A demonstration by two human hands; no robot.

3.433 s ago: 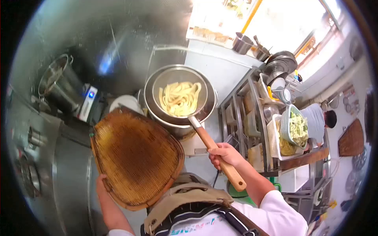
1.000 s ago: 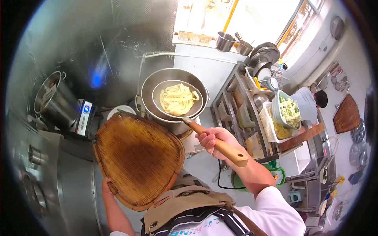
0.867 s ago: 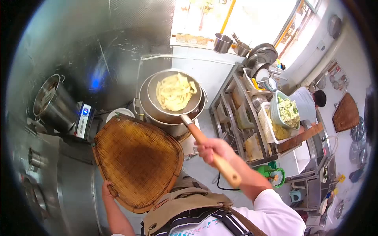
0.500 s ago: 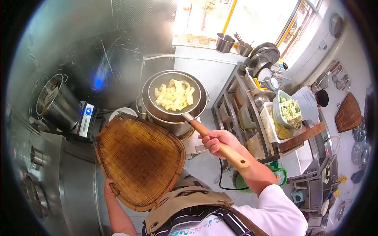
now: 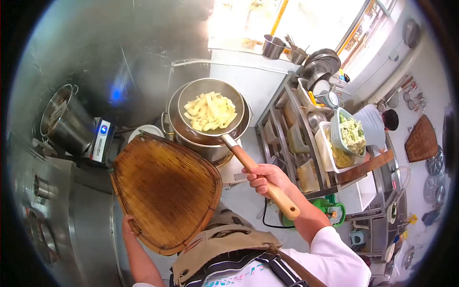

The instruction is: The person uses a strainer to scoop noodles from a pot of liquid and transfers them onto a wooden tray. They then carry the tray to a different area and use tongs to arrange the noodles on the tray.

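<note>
My right hand (image 5: 262, 179) is closed round the wooden handle of a large strainer (image 5: 230, 138). Pale, wide noodle-like strips (image 5: 210, 111) lie heaped in its bowl. The strainer hangs over a big steel pot (image 5: 167, 125), overlapping its opening, and brown liquid shows around the bowl. My left hand (image 5: 130, 226) grips the left rim of a brown woven bamboo tray (image 5: 165, 191), fingers partly hidden beneath it. That tray is held flat in front of my body, its upper edge close to the pot's left side.
Left of the tray stand a tall steel pot (image 5: 71, 124) and a small appliance with a lit blue display (image 5: 101, 141). On the right, a metal rack (image 5: 282, 115) bears baskets, one a light-blue basket (image 5: 351, 134) of chopped greens. Another person (image 5: 368, 122) is beyond it.
The strainer has risen slightly and shifted a little left over the pot, noodles still in it. The tray has moved slightly left. Both hands keep their grips.
</note>
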